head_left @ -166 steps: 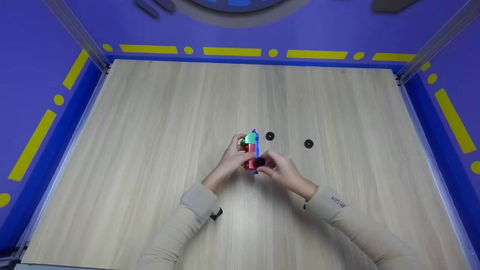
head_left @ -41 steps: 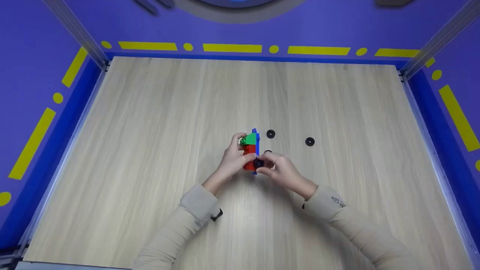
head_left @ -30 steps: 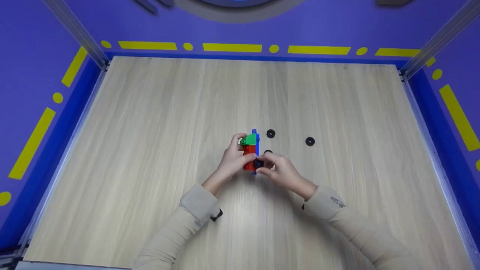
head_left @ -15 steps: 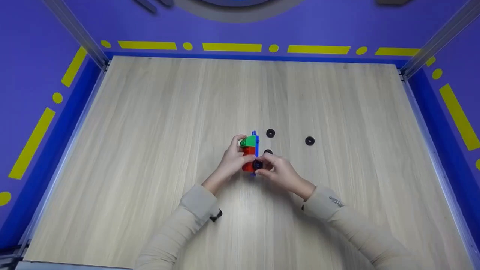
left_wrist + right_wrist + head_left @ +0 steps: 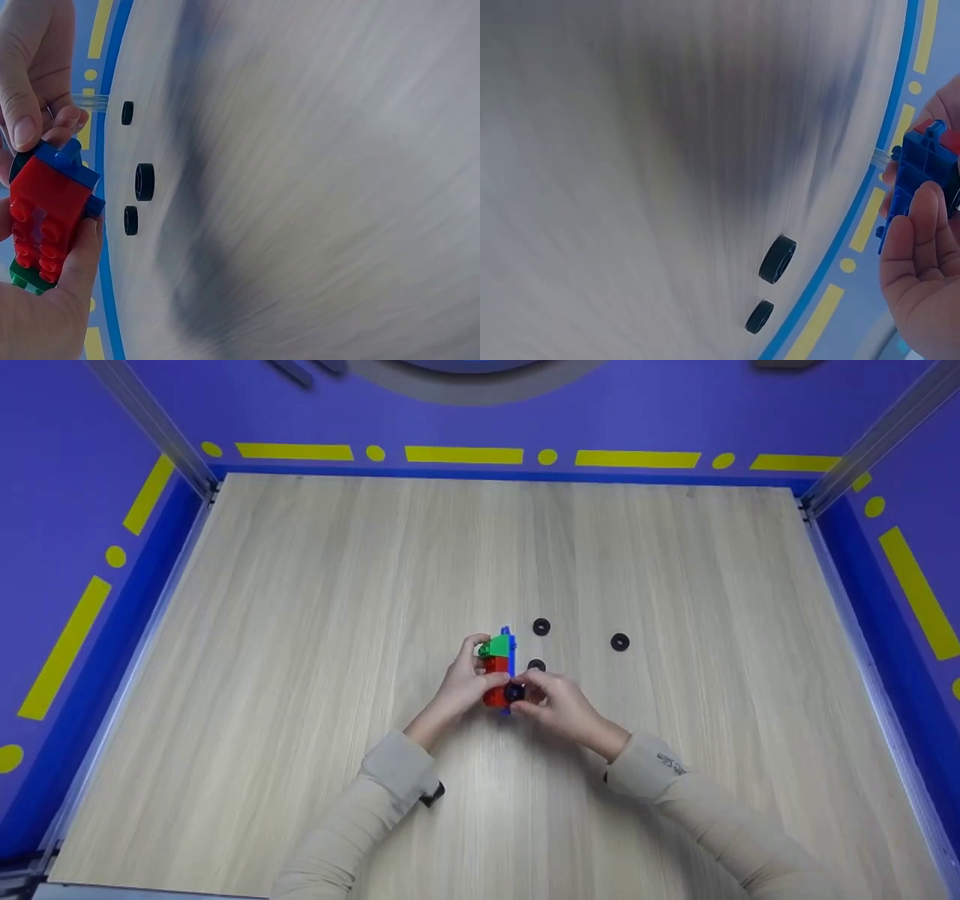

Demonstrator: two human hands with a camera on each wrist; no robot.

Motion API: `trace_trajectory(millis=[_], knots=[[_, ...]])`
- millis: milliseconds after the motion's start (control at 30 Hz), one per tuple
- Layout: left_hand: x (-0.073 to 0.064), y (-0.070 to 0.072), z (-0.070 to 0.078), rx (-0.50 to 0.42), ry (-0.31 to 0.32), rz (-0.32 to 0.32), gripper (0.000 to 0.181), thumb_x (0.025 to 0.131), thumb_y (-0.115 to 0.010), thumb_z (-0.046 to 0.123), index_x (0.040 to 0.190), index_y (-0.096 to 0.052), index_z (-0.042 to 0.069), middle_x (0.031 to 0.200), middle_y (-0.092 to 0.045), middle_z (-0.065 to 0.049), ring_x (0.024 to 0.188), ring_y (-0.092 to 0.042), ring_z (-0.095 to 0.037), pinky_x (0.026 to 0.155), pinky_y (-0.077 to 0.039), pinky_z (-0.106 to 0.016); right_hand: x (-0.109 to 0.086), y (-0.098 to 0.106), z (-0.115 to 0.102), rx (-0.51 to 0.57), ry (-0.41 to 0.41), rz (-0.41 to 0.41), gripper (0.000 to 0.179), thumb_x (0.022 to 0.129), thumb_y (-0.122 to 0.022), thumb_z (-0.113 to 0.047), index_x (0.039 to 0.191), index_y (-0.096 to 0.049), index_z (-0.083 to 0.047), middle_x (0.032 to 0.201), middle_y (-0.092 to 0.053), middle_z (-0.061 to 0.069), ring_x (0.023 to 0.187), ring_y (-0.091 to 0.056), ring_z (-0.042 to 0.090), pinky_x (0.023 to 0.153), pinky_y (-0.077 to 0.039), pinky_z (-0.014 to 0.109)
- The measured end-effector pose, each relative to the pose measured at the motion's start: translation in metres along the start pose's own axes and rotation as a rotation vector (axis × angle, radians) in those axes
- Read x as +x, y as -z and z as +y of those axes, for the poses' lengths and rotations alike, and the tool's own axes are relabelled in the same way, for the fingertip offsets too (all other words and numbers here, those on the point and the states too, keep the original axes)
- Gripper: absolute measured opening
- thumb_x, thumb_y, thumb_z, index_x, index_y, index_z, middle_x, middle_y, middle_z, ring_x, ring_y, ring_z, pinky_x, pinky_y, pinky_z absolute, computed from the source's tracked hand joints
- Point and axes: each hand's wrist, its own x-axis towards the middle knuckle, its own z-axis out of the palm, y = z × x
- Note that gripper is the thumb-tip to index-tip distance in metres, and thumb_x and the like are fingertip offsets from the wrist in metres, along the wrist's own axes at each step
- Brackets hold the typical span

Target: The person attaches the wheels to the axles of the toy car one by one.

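My left hand [image 5: 461, 686] grips a toy vehicle made of building blocks, turned on its side. It has red bricks [image 5: 49, 199], a green sloped brick [image 5: 496, 646] at the far end and a blue wheeled base [image 5: 915, 172] facing right. At the base's near end, my right hand [image 5: 566, 705] pinches a black wheel [image 5: 514, 692] between thumb and fingers, holding it right against the side of the base. In the right wrist view, its fingers lie across the underside of the base and the wheel is mostly hidden.
Three loose black wheels lie on the wooden table: one [image 5: 536, 665] just beyond the right hand's fingers, another [image 5: 541, 627] farther back, and a third [image 5: 619, 642] off to the right. Blue-purple walls [image 5: 480, 424] with yellow marks enclose the back and sides.
Both hands, with the toy vehicle and wheel, have shifted slightly toward the person and left. The nearest loose wheel, hidden at first, now shows beyond the right hand. Both grips stay the same.
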Motion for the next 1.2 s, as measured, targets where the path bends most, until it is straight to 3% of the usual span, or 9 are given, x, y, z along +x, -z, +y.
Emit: trace_trajectory(millis=[300,533,700,833,1200], knots=[[0.023,-0.001,-0.028,0.021,0.001,-0.002,0.064,0.080,-0.062,0.013,0.133,-0.028,0.021,0.115,-0.051,-0.014,0.103,-0.049,-0.024,0.080,-0.045,-0.033,0.000,0.000,0.001,0.012,-0.030,-0.015,0.033,0.076,-0.066,-0.014,0.107,-0.058,-0.007,0.090,-0.064,0.005,0.075,-0.058,0.011,0.068,-0.049,0.022],[0.025,0.000,-0.030,0.029,-0.018,0.025,0.064,0.079,-0.063,0.012,0.133,-0.028,0.017,0.119,-0.049,-0.014,0.104,-0.049,-0.025,0.082,-0.045,-0.035,0.001,-0.001,0.005,0.027,0.008,0.010,0.033,0.077,-0.066,-0.011,0.108,-0.058,-0.005,0.082,-0.063,0.005,0.070,-0.057,0.011,0.065,-0.049,0.022],[0.027,0.007,-0.033,0.009,0.008,0.066,0.065,0.079,-0.063,0.012,0.133,-0.027,0.017,0.118,-0.049,-0.014,0.104,-0.049,-0.026,0.085,-0.044,-0.038,0.002,0.002,0.012,0.057,-0.012,0.048,0.035,0.077,-0.066,-0.011,0.109,-0.058,-0.001,0.079,-0.062,0.006,0.069,-0.054,0.011,0.063,-0.047,0.024],[0.028,0.013,-0.036,-0.018,0.025,0.083,0.066,0.079,-0.062,0.010,0.134,-0.026,0.017,0.119,-0.049,-0.014,0.104,-0.050,-0.026,0.085,-0.045,-0.037,0.004,0.008,0.020,0.091,-0.037,0.086,0.032,0.076,-0.066,-0.008,0.106,-0.059,0.002,0.085,-0.063,0.013,0.070,-0.053,0.014,0.063,-0.047,0.031],[0.029,0.015,-0.037,-0.045,0.043,0.081,0.066,0.080,-0.061,0.010,0.134,-0.025,0.018,0.117,-0.048,-0.013,0.102,-0.049,-0.024,0.084,-0.045,-0.035,0.011,0.019,0.037,0.133,-0.152,0.140,0.029,0.075,-0.065,-0.003,0.103,-0.060,0.002,0.081,-0.063,0.011,0.070,-0.057,0.015,0.065,-0.048,0.022]])
